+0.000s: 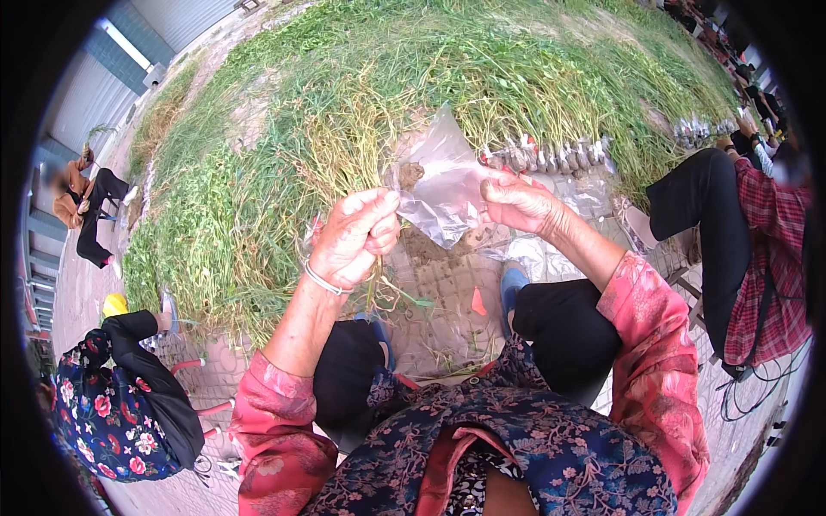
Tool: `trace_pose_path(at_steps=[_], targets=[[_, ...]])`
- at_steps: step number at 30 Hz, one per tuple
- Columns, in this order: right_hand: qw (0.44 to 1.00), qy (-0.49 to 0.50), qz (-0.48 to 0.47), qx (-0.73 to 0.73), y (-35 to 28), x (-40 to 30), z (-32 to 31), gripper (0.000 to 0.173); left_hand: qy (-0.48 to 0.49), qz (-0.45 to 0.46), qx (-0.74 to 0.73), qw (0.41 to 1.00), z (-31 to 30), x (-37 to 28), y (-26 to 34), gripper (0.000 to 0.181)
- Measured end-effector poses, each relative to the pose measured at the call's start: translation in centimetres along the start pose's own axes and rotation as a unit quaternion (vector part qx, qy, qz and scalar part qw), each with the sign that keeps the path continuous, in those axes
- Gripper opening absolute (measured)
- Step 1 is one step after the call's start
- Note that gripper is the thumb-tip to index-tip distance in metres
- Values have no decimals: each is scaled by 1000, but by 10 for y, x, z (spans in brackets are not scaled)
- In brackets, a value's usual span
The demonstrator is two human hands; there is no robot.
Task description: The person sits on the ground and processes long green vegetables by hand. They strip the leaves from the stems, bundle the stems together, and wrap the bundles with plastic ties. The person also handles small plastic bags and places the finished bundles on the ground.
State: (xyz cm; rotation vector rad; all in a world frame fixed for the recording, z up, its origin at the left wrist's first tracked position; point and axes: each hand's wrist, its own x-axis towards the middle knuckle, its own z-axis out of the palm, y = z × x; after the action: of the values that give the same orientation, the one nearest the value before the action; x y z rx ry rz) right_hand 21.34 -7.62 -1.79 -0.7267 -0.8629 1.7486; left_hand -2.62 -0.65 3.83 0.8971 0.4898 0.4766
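My left hand [362, 235] is closed at the left edge of a clear plastic bag [439, 187], and some thin plant stems hang below its fingers. My right hand [519, 203] pinches the bag's right side between thumb and fingers. The bag is spread between both hands, above the paving. A brown clump of soil [411, 174] shows at the bag's upper left; whether it is inside or behind the film I cannot tell. Yellowish plant stalks [348, 148] lie just beyond my left hand.
Cut green plants [258, 161] cover the ground ahead. Several plants with plastic-wrapped root ends [561, 158] stand in a row beyond my right hand. Loose clear plastic [532, 255] and a red scrap [478, 301] lie on the bricks. People sit at left [122, 406], far left [90, 200] and right [768, 258].
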Motion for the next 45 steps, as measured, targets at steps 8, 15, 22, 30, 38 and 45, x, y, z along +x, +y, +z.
trace_pose_path(at_steps=[8,15,22,30,38,45], targets=[[998,44,27,-19,-3,8,33,21,75,29,69,994,-4,4,-1,13],[999,-9,-6,-50,-19,4,61,27,114,21,159,980,4,8,-11,14],[922,161,-282,-213,-60,-22,72,29,113,29,187,975,14,1,-12,12],[719,117,-310,-611,-49,2,61,31,92,134,368,915,10,6,-27,8],[858,-14,-92,-506,-34,10,50,24,88,171,418,888,15,4,-30,8],[832,-68,-107,-540,-34,7,46,31,66,140,448,881,11,5,-28,10]])
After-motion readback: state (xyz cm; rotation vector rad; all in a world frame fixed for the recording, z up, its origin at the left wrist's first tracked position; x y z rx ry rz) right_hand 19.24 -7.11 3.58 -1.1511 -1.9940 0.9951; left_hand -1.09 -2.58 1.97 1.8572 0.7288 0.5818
